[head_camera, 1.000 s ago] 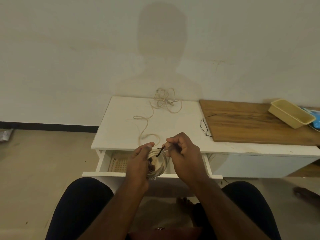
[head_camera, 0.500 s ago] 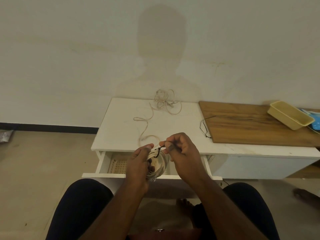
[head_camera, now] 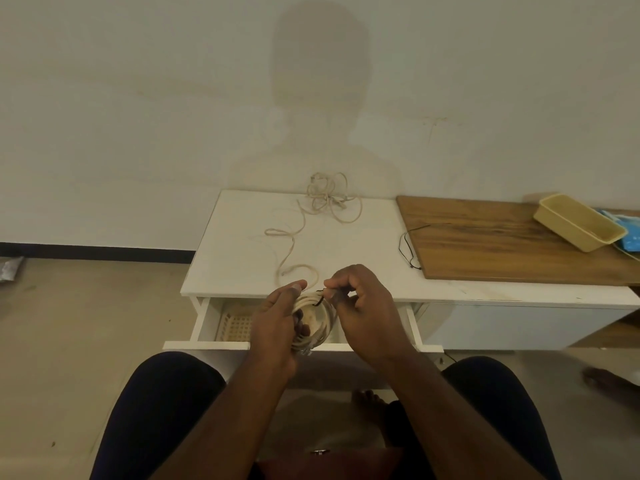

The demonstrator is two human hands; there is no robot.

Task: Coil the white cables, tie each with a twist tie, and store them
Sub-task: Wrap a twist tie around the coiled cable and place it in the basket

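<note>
A brown wooden board (head_camera: 502,237) lies on the low white table (head_camera: 346,244), up and to the right of the grip. A yellow rectangular plastic tub (head_camera: 579,221) sits on the board's far right end, with a blue packet (head_camera: 628,233) just beside it at the frame edge. A thin black cord (head_camera: 408,247) curls on the table against the board's left edge. Left of the grip and below the tabletop, a cream lattice plastic basket (head_camera: 237,323) sits in the open white drawer (head_camera: 207,345).

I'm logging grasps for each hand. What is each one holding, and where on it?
The left hand grips the coiled white cable by its left side. The right hand pinches the black twist tie at the coil's top.
</note>
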